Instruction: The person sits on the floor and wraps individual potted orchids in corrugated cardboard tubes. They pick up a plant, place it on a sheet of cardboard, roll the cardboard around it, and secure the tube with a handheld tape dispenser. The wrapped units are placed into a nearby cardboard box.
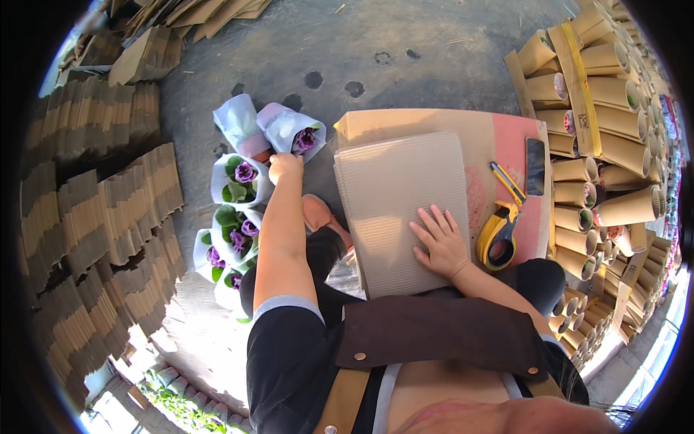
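My left hand [286,167] is curled at the reddish-brown pot end of a tipped potted plant in a pale wrapper [241,127]; its fingertips are partly hidden. Touching that wrapper is another wrapped plant with a purple flower [304,139]. Several more wrapped plants with purple flowers [238,182] stand on the floor along my left forearm. My right hand [442,244] lies flat, fingers spread, on a stack of corrugated cardboard sheets [401,190]. To its right, a yellow tape dispenser [496,238] and a yellow utility knife [508,182] lie on a larger cardboard piece [504,127].
A dark phone [535,167] lies at that board's right edge. Tall piles of folded cardboard [108,200] line the left side. On the right are many rolled cardboard sleeves [623,114], some with flowers inside. My shoe [317,212] rests on the concrete floor [336,54].
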A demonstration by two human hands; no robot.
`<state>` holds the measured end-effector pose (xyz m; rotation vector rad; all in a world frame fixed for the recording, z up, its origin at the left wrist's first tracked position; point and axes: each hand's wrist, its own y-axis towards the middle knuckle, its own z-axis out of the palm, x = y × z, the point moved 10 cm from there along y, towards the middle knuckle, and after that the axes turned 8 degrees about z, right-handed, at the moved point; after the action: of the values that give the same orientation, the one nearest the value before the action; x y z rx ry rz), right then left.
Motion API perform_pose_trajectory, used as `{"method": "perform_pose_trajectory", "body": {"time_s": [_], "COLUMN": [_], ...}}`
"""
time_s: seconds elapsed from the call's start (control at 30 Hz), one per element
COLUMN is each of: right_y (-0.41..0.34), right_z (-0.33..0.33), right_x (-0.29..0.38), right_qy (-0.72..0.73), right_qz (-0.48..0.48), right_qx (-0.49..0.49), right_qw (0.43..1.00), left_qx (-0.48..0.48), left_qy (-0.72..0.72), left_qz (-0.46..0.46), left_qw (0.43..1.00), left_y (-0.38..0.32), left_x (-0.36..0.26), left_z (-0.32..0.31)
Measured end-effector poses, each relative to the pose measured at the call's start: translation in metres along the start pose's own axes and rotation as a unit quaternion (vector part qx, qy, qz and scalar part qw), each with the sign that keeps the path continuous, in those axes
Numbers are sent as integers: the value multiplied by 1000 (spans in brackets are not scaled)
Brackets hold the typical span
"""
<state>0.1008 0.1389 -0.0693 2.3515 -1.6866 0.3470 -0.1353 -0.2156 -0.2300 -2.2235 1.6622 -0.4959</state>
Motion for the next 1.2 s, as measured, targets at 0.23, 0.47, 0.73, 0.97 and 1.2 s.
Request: {"method": "perform_pose_trajectory", "body": {"time_s": [0.23,0.47,0.73,0.97,1.2], "right_y": [0,-1,-8,-41,-89], "right_z": [1,-5,-14,-67,-125], "right_x": [-2,0,1,-18,-15], "right_qy": [12,20,55,210,118], "right_qz": [18,11,3,85,32], "right_qx": [14,-18,-56,-55,-187], "right_qw": [1000,1000,997,972,975], "left_qx": [-41,-169,-242,-59,78], "left_qy": [-36,-36,-367,-542,-882], "left_qz": [14,46,324,478,128], "left_qw": [998,984,838,688,447], "left_y": [50,16,-239,-416,-374], "left_x": [21,41,-5,-106,-106], "left_z": [-5,-175,-321,-287,-77]}}
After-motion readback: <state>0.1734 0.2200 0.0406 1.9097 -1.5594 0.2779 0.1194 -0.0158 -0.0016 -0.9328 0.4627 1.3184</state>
